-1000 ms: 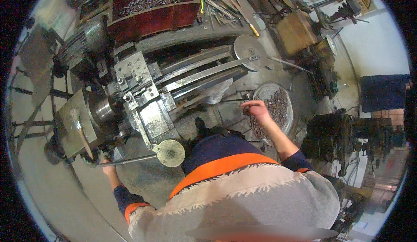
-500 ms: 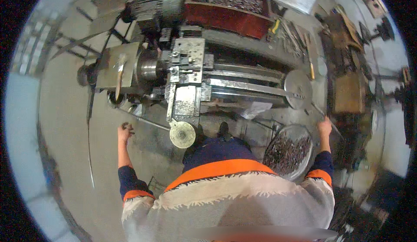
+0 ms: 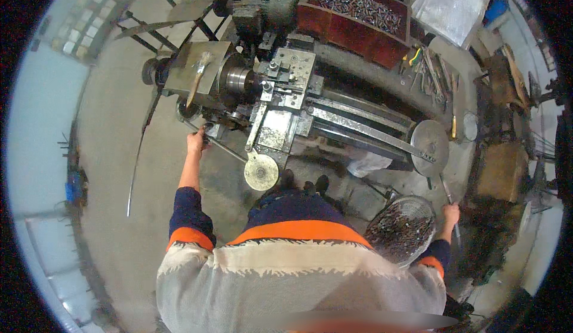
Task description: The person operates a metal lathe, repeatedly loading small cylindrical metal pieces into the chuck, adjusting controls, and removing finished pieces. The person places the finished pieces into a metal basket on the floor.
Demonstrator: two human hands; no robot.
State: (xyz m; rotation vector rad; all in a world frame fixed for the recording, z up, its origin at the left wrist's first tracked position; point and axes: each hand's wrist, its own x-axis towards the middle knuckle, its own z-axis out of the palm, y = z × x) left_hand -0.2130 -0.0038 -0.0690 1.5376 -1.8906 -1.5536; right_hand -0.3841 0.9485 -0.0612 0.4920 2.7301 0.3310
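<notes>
A small metal lathe (image 3: 280, 124) stands in front of me. My left hand (image 3: 196, 142) is at the front of its headstock (image 3: 197, 67), below the chuck (image 3: 240, 81), its fingers curled around something dark that I cannot make out. A long thin rod (image 3: 230, 149) runs past that hand toward the yellowish round dial (image 3: 261, 172) at the cross slide's near end. Out to the right, my right hand (image 3: 452, 214) is closed on a metal lever (image 3: 446, 189) below the grey disc (image 3: 430, 148) at the bed's right end.
A round basket (image 3: 431, 222) of small dark metal pieces sits inside my right arm. Behind the lathe are a red bin (image 3: 364, 37) of metal parts, a motor (image 3: 265, 7) and several hand tools (image 3: 434, 76). A brush (image 3: 196, 85) lies on the headstock.
My left hand has moved up and right to the headstock's front; earlier it was apart, with small dark pieces at its fingers. My right hand stays on the lever. The view has turned.
</notes>
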